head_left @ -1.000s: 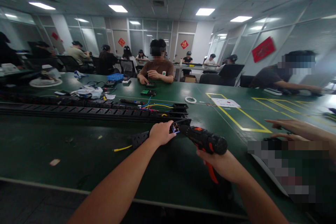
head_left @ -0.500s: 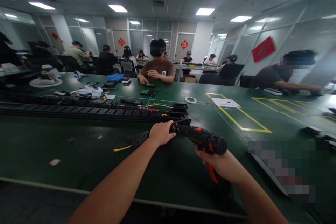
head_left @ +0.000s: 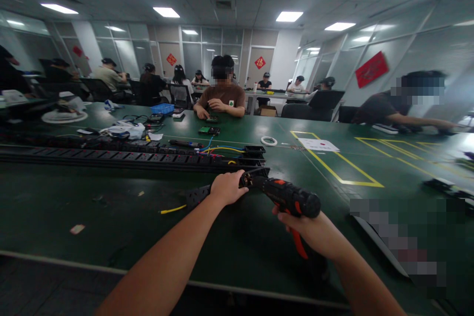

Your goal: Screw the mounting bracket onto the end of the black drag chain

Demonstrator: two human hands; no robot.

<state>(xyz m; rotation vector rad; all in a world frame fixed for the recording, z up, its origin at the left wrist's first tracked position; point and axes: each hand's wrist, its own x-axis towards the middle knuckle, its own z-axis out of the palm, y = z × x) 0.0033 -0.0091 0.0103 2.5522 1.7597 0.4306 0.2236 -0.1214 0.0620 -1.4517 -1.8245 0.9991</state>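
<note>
The near drill (head_left: 287,196) is showing smooth plastic; the table (head_left: 122,237) is gleaming, smooth; the far sheet (head_left: 319,144) is looking like matt paper; the left socket strip (head_left: 111,156) is showing plastic.

A: What lies where on the green tabletop (head_left: 55,197)?

B: Rear left, long black socket strips (head_left: 111,156), running in from the left edge.

A: And in front of these?

B: A short black socket piece (head_left: 197,197), in the left hand (head_left: 228,188); to its right, a black-and-orange power drill (head_left: 291,196), in the right hand (head_left: 311,229).

A: Behind the drill?

B: A round white ring (head_left: 268,141); right of it, a rectangular white paper sheet (head_left: 319,145), overlapping a yellow rectangular outline (head_left: 362,184).
</note>
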